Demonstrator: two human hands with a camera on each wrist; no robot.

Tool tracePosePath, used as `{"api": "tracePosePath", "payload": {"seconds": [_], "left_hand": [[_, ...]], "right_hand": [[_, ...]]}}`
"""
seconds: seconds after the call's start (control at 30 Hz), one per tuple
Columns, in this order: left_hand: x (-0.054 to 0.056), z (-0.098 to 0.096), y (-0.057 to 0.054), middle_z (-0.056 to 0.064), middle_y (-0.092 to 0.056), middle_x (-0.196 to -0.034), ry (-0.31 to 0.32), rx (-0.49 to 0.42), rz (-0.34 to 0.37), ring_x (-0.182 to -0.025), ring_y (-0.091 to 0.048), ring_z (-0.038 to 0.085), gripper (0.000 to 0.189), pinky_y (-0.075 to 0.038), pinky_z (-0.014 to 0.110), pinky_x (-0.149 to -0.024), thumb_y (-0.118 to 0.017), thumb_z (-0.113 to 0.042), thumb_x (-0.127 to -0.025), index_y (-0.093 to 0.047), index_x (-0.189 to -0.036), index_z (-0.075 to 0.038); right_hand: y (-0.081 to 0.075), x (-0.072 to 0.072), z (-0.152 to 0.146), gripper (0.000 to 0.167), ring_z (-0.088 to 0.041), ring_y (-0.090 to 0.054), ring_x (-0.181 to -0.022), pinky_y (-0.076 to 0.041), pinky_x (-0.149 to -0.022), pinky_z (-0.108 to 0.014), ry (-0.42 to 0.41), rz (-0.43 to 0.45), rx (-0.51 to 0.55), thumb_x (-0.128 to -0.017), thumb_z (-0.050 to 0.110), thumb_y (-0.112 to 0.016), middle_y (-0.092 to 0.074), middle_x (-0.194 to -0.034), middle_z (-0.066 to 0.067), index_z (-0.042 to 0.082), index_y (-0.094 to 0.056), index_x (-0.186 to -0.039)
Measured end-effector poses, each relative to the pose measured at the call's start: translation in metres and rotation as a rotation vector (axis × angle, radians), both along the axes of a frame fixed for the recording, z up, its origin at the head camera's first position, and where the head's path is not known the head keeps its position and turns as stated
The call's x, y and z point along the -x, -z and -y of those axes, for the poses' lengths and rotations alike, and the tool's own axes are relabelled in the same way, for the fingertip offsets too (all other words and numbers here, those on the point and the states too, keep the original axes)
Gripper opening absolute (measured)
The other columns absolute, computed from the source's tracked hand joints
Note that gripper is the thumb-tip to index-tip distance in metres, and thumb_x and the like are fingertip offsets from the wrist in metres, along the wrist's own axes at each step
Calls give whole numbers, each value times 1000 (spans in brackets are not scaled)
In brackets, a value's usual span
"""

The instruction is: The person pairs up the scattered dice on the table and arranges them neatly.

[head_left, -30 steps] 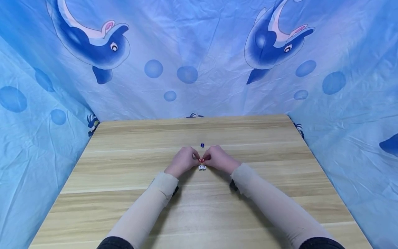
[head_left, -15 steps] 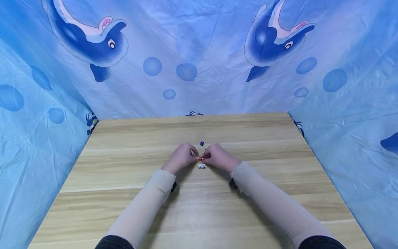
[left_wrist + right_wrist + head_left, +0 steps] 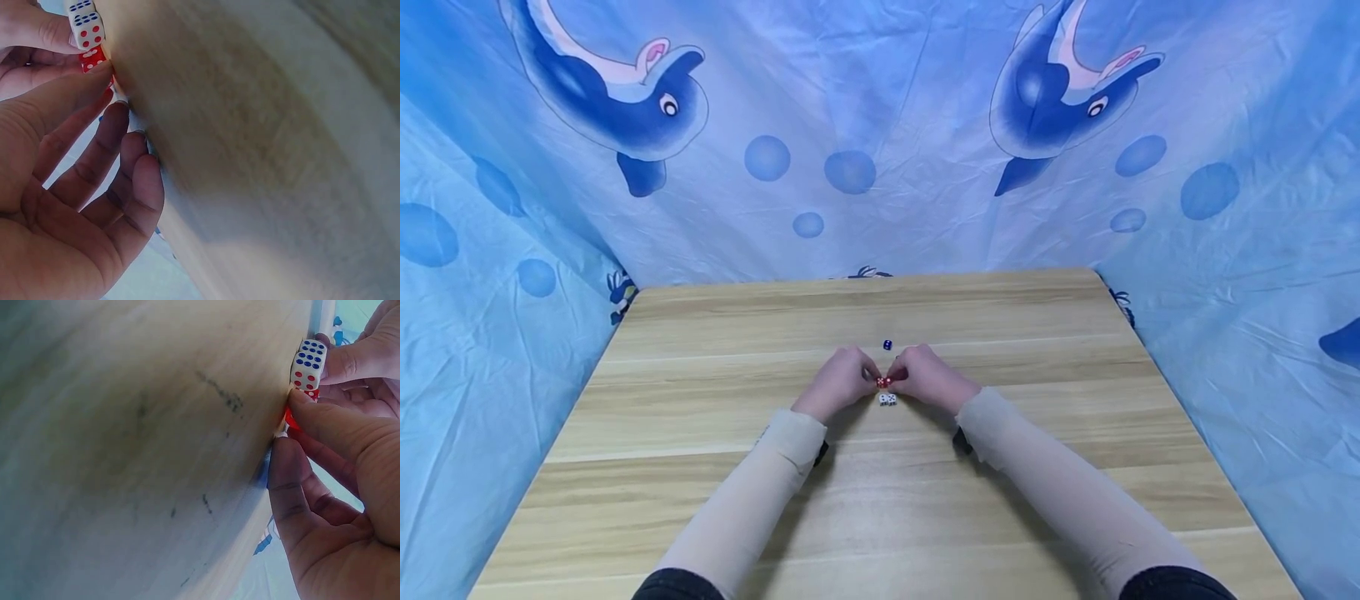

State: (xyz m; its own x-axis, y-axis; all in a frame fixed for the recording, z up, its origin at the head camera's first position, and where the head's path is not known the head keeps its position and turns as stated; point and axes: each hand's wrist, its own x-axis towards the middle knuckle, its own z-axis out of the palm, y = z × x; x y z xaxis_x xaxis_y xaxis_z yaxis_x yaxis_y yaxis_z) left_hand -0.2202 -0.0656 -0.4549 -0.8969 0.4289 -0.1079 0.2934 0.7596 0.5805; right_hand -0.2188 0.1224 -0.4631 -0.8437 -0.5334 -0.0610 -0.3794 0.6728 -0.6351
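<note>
Two red dice [image 3: 882, 382] sit side by side at the middle of the table in the head view, with my hands on either side. My left hand [image 3: 841, 385] pinches the left one between thumb and index finger. From the other side, the thumb and index finger of my right hand [image 3: 931, 380] pinch the right one. Two white dice [image 3: 887, 400] stand together just nearer to me; in the right wrist view a white die [image 3: 307, 369] partly covers the red die [image 3: 292, 417]. Beyond the hands lies a dark blue die [image 3: 887, 345].
The wooden table [image 3: 880, 517] reaches back to a blue curtain [image 3: 925, 225] printed with dolphins, which also hangs along both sides. A small dark thing [image 3: 897, 358] shows partly behind my right hand. Black bands [image 3: 962, 442] sit under both wrists.
My left hand drew slightly left with thumb and index finger spread, then came back in to the red dice. The right hand stays at its die. The white and blue dice have not moved.
</note>
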Motion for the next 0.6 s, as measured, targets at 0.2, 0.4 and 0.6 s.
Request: {"api": "tracePosePath", "payload": {"seconds": [0.2,0.4,0.6], "left_hand": [[-1,-1,1,-3,-74,-84,1,9,-11,-79,-66,14,9,-54,32,-77,-83,-7,-83,-81,-90,-11],[1,1,0,1,-74,-92,-1,50,-16,-87,-67,19,16,-54,36,-81,-83,-7,-82,-80,-97,-9],[7,4,-8,10,-71,-113,-42,82,8,-95,-67,25,28,-53,41,-88,-82,-7,-82,-76,-110,-5]], "right_hand": [[0,0,0,9,-6,-65,-79,-54,-78,-26,3,5,4,-87,10,-82,-73,-84,7,10,-80,-96],[-1,0,-1,10,-6,-65,-81,-53,-79,-26,15,7,-3,-87,10,-82,-72,-84,8,10,-80,-96],[-1,-1,-1,10,-6,-65,-81,-53,-81,-26,8,19,2,-88,10,-81,-72,-85,7,9,-80,-98]]}}
